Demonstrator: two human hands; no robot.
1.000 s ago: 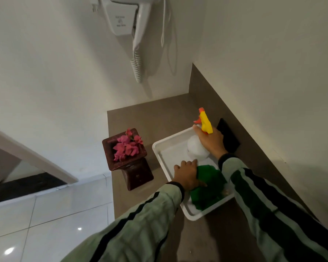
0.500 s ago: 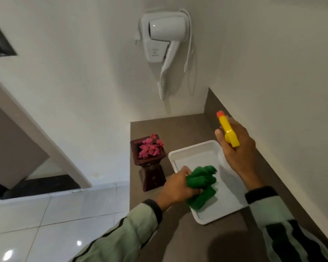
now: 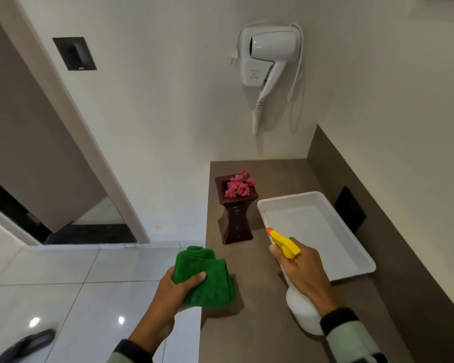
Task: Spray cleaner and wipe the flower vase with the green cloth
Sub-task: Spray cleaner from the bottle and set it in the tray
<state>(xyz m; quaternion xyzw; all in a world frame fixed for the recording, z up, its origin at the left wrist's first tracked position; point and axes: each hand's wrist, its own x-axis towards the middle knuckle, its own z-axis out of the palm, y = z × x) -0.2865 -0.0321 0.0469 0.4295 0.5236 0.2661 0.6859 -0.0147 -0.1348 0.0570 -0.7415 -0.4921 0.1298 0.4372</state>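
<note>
My left hand (image 3: pixel 180 284) grips the folded green cloth (image 3: pixel 205 276) near the tabletop (image 3: pixel 260 297) edge. The wooden flower vase (image 3: pixel 236 213) stands ahead, beside the white tray (image 3: pixel 351 273). My right hand (image 3: pixel 303 271) clasps the spray bottle (image 3: pixel 286 244); I should aim its nozzle at the vase body, below the flowers.

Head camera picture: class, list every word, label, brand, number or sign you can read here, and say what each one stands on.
None can be read.
Hair dryer holder: two short lines of grey print on its front, too small and blurred to read.
Dark wall panel: a faint pale mark at its lower edge, unreadable.
Spray bottle, green cloth, flower vase and white tray: no lettering visible.
</note>
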